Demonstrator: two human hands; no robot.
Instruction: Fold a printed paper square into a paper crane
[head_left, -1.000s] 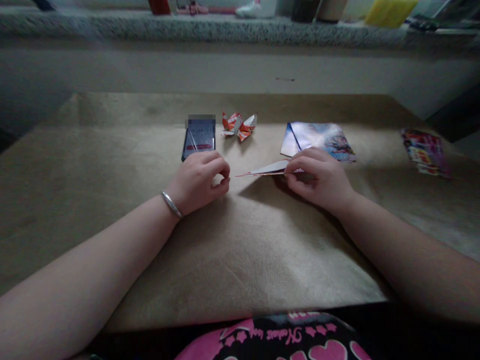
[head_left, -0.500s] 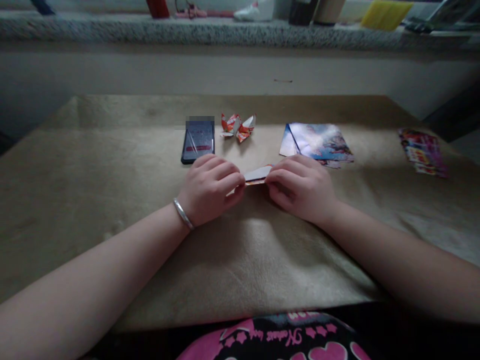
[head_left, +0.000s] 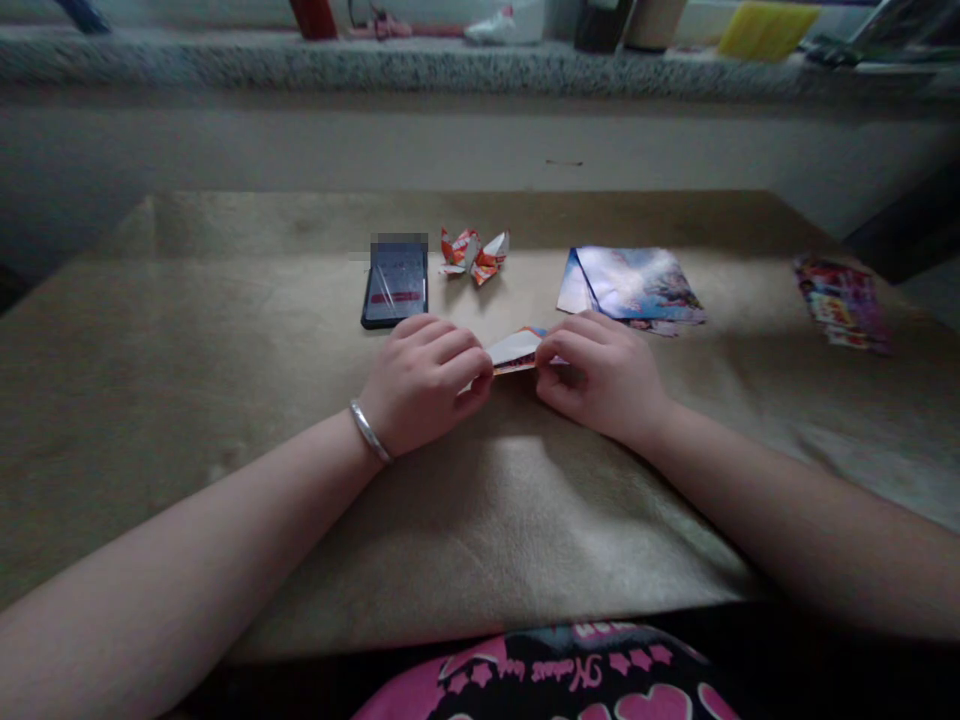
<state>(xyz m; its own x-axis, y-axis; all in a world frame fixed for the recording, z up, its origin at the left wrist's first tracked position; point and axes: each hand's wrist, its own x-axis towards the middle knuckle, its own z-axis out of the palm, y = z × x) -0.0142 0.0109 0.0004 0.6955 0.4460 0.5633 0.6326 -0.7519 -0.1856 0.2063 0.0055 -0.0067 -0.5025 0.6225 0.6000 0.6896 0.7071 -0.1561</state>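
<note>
Between my two hands is a small folded piece of paper (head_left: 514, 349), white on top with orange and coloured printing at its edges. My left hand (head_left: 426, 380), with a silver bangle at the wrist, pinches its left end between thumb and fingers. The right end is pinched by my right hand (head_left: 600, 375), whose fingers hide part of the paper. Just beyond the hands stand folded orange-and-white paper shapes (head_left: 489, 262). A phone (head_left: 397, 280) lies just past my left hand, and a stack of printed sheets (head_left: 637, 282) lies past my right.
Far right on the table (head_left: 225, 380) lies a fanned pile of pink and purple printed papers (head_left: 841, 305). Behind the table a speckled stone ledge (head_left: 450, 68) holds a red container (head_left: 313, 18), a yellow item (head_left: 769, 30) and other objects.
The folded paper's white flap stands a little more raised, and more of its printed inner side shows. My right hand has shifted very slightly; both hands keep their pinch.
</note>
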